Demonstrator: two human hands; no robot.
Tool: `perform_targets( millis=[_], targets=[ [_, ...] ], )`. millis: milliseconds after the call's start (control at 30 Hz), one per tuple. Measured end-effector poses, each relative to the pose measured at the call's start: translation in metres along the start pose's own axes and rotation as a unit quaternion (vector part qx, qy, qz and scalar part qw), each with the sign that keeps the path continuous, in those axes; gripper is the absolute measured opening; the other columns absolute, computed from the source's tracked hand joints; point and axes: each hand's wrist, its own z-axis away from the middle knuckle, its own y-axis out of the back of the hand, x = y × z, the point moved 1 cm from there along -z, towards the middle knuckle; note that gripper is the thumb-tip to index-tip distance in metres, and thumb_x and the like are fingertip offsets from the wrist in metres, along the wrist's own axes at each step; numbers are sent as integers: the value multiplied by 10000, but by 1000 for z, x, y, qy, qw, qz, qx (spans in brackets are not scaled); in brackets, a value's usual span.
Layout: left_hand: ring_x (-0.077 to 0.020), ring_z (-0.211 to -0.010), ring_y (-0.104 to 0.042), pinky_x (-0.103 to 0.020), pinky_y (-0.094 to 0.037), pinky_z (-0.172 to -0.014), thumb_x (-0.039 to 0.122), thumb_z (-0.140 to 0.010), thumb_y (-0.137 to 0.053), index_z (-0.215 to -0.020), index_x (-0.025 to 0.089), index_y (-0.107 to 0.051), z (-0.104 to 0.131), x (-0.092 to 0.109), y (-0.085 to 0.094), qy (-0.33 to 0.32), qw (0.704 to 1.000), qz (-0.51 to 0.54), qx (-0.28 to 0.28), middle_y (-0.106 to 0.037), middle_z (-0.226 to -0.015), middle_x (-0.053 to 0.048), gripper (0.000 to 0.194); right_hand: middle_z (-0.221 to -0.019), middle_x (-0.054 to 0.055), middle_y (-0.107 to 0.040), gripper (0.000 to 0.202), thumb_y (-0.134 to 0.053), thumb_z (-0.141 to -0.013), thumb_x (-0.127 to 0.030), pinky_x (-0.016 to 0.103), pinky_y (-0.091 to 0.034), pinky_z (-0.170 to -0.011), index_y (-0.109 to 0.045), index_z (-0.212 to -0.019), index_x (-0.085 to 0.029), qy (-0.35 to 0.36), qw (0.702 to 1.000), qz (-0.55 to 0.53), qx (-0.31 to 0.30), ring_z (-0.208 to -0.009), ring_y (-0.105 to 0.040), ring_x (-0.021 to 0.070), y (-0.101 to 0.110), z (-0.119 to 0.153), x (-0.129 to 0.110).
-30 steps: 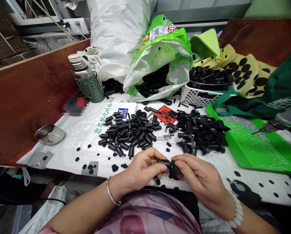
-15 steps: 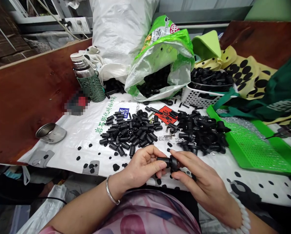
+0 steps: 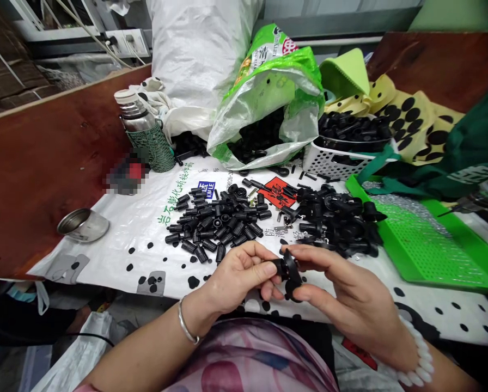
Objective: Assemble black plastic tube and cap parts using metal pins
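My left hand (image 3: 248, 275) pinches the narrow, cylindrical end of a black plastic part (image 3: 292, 272) between thumb and fingers. The part's wider, flared end points right, where the fingertips and thumb of my right hand (image 3: 346, 294) close around its edges. Just beyond my left hand lies a heap of small black ribbed cylinders (image 3: 223, 223). Behind my right hand is a pile of black assembled-looking pieces (image 3: 337, 218) with flared ends. Small metal bits (image 3: 282, 219) lie between the two heaps.
At right sits a green tray (image 3: 424, 245) holding tiny silvery pieces. Farther back stand a white basket (image 3: 334, 162) of black parts and an open green bag (image 3: 264, 117). To the left are a metal cup (image 3: 83, 225) and a bottle in a knitted sleeve (image 3: 148, 141).
The black part has turned in my fingers, so its flared end now shows as a tilted, elongated shape. My right wrist has shifted slightly to the right.
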Motion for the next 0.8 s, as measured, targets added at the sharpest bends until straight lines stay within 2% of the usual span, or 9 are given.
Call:
perform_targets(
  millis=[100, 200, 267, 400, 500, 600, 700, 800],
  targets=[
    [-67, -439, -588, -205, -530, -518, 325, -716, -736, -850, 132, -535, 1, 0, 1, -7, 1000, -12, 11, -651, -629, 10, 310, -1002, 42, -709, 192, -611, -824, -234, 231, -562, -800, -651, -1012, -228, -57, 997, -52, 15, -895, -681, 160, -1, -2, -4],
    [-57, -445, -581, -214, -543, -555, 315, -711, -741, -845, 130, -532, 3, 0, 0, -14, 1000, -18, 20, -654, -627, 10, 310, -954, 27, -725, 150, -644, -791, -232, 195, -584, -695, -681, -937, -234, -134, 981, -142, 12, -817, -701, 152, -3, -6, -5],
    [-53, -444, -571, -236, -555, -590, 326, -701, -749, -839, 131, -528, 4, 1, -1, -15, 999, -23, 24, -650, -611, 13, 326, -950, 22, -728, 126, -635, -797, -227, 182, -583, -680, -696, -907, -242, -161, 970, -183, -2, -804, -703, 145, -3, -7, -6],
    [-62, -462, -576, -241, -548, -616, 352, -698, -747, -847, 135, -530, 6, 1, -3, -14, 998, -52, 29, -621, -563, 31, 341, -988, 20, -720, 119, -636, -794, -208, 179, -569, -743, -712, -869, -259, -153, 970, -187, 6, -905, -686, 152, -3, -6, -7],
    [-65, -483, -588, -210, -528, -588, 337, -702, -745, -853, 132, -535, 7, 2, -4, -19, 997, -66, 38, -632, -593, 22, 329, -962, 27, -724, 99, -658, -773, -200, 185, -575, -720, -710, -842, -249, -153, 972, -180, 22, -890, -691, 164, -2, -3, -7],
    [-68, -487, -599, -182, -509, -552, 332, -707, -743, -855, 129, -536, 8, 2, -3, -15, 998, -57, 21, -641, -598, 13, 325, -958, 37, -725, 99, -629, -801, -209, 219, -574, -763, -714, -839, -242, -141, 974, -178, 8, -896, -689, 169, -1, -2, -6],
    [-76, -480, -606, -175, -503, -537, 333, -716, -738, -859, 131, -536, 8, 2, -1, -9, 999, -43, 2, -641, -568, 13, 319, -986, 47, -717, 120, -610, -818, -203, 245, -572, -790, -711, -871, -241, -117, 981, -156, -1, -927, -678, 174, -1, -1, -7],
    [-90, -512, -625, -182, -514, -560, 306, -730, -732, -872, 132, -543, 8, 0, 3, -18, 999, -31, 1, -639, -551, 15, 293, -981, 56, -707, 115, -636, -797, -186, 253, -573, -786, -686, -894, -222, -66, 993, -99, 18, -928, -670, 174, -4, -1, -12]
  ],
)
